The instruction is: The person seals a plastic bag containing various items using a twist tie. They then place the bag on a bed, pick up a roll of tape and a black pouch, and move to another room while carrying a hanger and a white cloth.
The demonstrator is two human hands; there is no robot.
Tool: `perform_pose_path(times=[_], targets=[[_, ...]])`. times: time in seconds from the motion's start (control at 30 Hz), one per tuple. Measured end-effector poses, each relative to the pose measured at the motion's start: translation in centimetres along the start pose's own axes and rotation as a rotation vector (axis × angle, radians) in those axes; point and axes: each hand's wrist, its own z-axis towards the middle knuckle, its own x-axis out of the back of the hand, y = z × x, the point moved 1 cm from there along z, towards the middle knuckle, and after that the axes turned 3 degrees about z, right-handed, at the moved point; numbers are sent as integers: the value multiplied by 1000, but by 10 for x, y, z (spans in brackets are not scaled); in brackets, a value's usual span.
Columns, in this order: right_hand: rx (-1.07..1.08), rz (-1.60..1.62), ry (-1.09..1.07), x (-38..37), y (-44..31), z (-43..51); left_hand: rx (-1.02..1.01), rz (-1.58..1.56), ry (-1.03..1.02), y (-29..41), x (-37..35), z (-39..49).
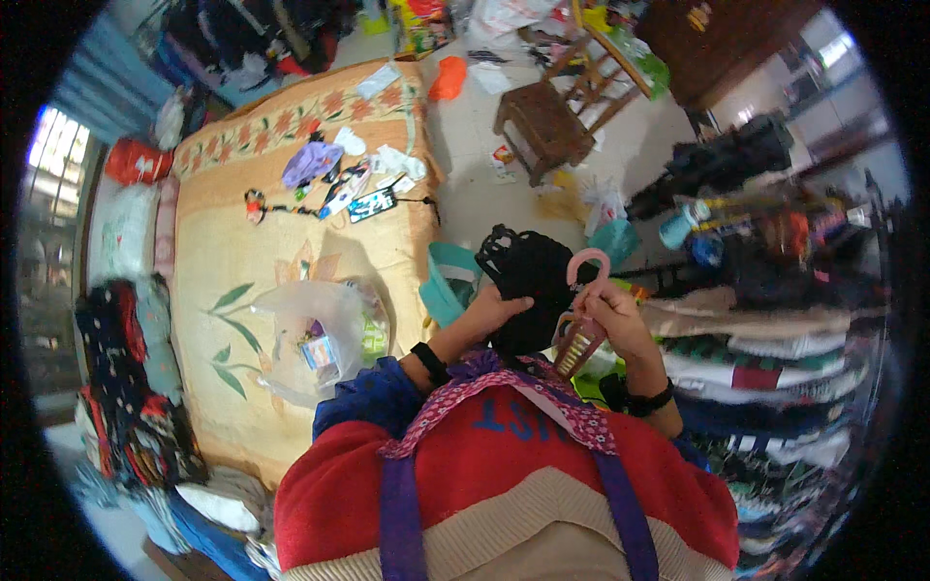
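Observation:
My left hand (498, 312) holds a bundled black cloth item (534, 290), its thumb lying across the fabric. Cords or straps seem to loop at the bundle's upper left. In my right hand (610, 312) is a pink plastic hanger (587, 265), gripped just below its hook. Its wider pink lower part, with a row of slots, hangs beneath the fist near the apron's edge. A teal plastic basin (445, 283) is partly hidden behind my left hand and the black bundle.
To the left is a bed (218, 290) with a plastic bag (320, 334), a phone (372, 205) and a purple cloth (312, 163). A wooden chair (545, 123) stands ahead. Hanging clothes (755, 363) line the right side. A transparent bag (604, 207) lies on the floor.

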Motion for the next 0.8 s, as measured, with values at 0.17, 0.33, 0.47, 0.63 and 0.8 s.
perform_pose_path(times=[0.17, 0.33, 0.47, 0.63, 0.8], targets=[[-1, -164, -245, -40, 3, 88, -95, 279, 132, 9, 32, 11], [184, -184, -137, -44, -6, 165, -95, 227, 126, 29, 53, 52], [317, -282, -66, -10, -24, 228, -43, 264, 59, 59, 64, 115], [343, -336, -98, 31, -44, 309, -137, 268, 123, 93, 61, 211], [287, -666, -299, 33, -41, 386, -72, -10, 239, 66, 80, 254]])
